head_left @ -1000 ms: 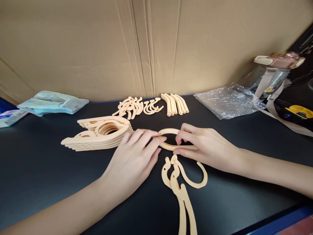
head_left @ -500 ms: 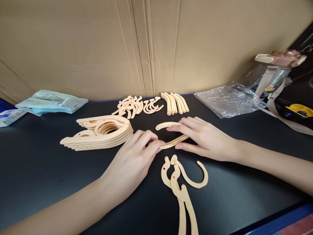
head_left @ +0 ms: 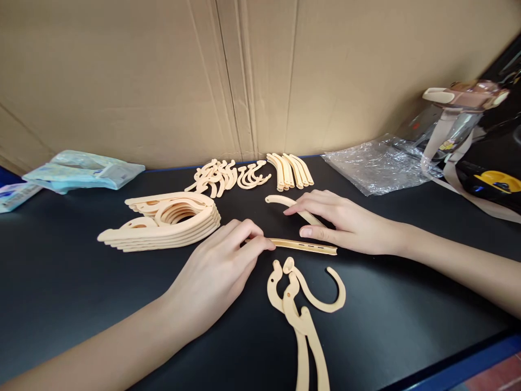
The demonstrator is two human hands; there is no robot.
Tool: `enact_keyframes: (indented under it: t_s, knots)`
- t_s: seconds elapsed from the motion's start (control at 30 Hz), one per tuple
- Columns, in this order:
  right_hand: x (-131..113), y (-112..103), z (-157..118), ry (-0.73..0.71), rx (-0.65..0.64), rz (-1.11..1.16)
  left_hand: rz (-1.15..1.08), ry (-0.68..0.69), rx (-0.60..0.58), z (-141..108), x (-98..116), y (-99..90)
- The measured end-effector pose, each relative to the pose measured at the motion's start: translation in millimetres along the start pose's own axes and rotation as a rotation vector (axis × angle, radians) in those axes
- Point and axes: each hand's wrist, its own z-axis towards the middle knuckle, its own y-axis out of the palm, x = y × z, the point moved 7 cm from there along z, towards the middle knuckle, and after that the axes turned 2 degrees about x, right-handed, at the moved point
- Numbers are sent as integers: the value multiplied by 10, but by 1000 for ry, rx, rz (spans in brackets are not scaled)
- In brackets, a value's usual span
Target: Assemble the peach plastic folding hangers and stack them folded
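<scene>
My left hand (head_left: 222, 266) pinches the left end of a slotted beige strip (head_left: 305, 246) that lies on the black table. My right hand (head_left: 340, 220) rests over a curved beige arm piece (head_left: 280, 200), its thumb and fingers around the right part, which they partly hide. Just in front lie a beige hook (head_left: 331, 307) and several joined beige pieces (head_left: 291, 304), which run to the near edge of the view. Left of my left hand sits a stack of folded beige hangers (head_left: 163, 236).
Small beige hook pieces (head_left: 220, 176) and a row of curved arms (head_left: 290, 172) lie at the back. A blue packet (head_left: 85, 171) is at the left; a clear plastic bag (head_left: 366, 165) and a strapped bottle (head_left: 459, 119) stand at the right. Cardboard (head_left: 142, 81) rises behind.
The slotted strip and the curved arm piece have come apart at their right ends. My right hand has moved slightly back with the curved piece, off the slotted strip, which my left hand still holds.
</scene>
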Motion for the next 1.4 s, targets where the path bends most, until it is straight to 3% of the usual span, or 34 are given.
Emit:
enact_keyframes:
  t_s: [0.13, 0.33, 0.57, 0.73, 0.8, 0.97, 1.4]
  knots:
    - [-41, 59, -10, -65, 48, -3, 1, 18, 3, 17, 14, 16]
    - [78, 55, -17, 92, 189, 157, -5, 16, -14, 29, 22, 21]
    - [125, -23, -17, 202, 236, -100, -21, 5, -22, 32, 34, 6]
    - [332, -249, 82, 189, 358, -219, -25, 7, -26, 49, 42, 6]
    - [448, -287, 187, 145, 305, -381, -26, 6, -25, 57, 43, 8]
    - [769, -286, 407, 134, 205, -447, -35, 3, -15, 49, 34, 23]
    - [1050, -171, 381, 264, 191, -256, -44, 1, -33, 55, 43, -3]
